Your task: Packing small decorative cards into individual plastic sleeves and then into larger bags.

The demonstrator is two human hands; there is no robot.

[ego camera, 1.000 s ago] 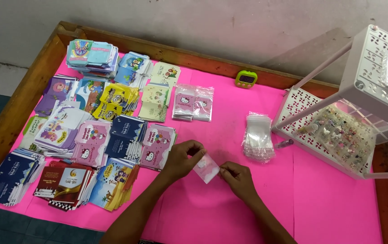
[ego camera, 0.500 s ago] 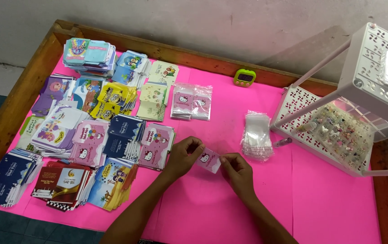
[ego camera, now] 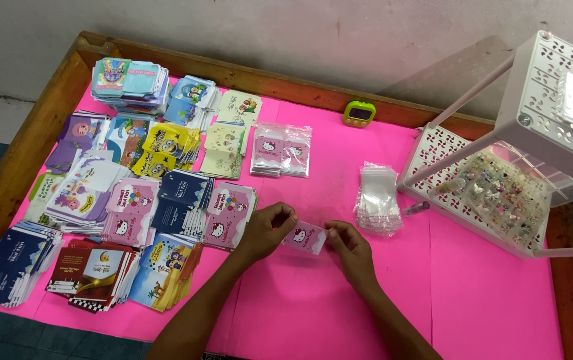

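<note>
A small pink card in a clear sleeve (ego camera: 305,237) lies low over the pink table cover (ego camera: 486,300), held at both ends. My left hand (ego camera: 266,230) pinches its left edge and my right hand (ego camera: 350,248) pinches its right edge. Just right of my right hand sits a stack of empty clear plastic sleeves (ego camera: 378,199). Behind the card, a pile of sleeved pink cards (ego camera: 281,149) rests on the cover.
Many stacks of colourful printed cards (ego camera: 133,193) fill the left half. A white perforated rack (ego camera: 493,180) with small trinkets stands at right. A small green timer (ego camera: 359,113) sits near the wooden back rim (ego camera: 266,75).
The card and both hands have stayed near the table middle, shifting slightly; the card now sits more level between my fingers.
</note>
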